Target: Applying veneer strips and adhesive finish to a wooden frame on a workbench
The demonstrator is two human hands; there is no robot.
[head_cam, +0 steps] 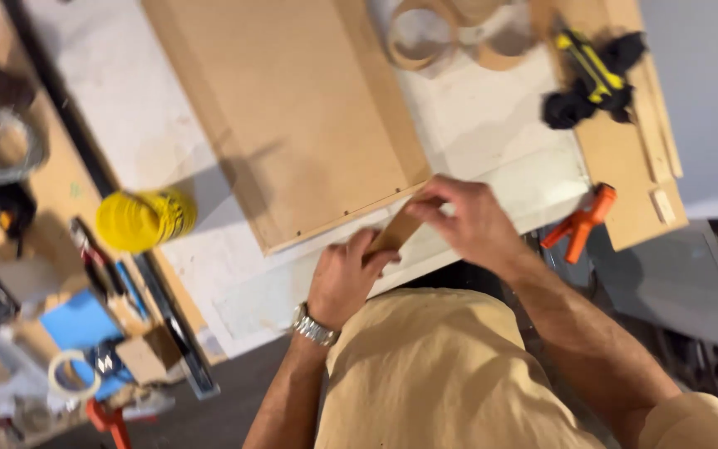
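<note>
You had the thin wood strip pinched between both hands at the near edge of the white worktop. Your left hand gripped its lower end, fingers curled round it; your right hand clenched the upper end. The strip touched the front corner of the big fibreboard panel, along the edge with the small nail heads. It looked lined up but not fixed yet. The orange clamp and yellow tub sat untouched.
</note>
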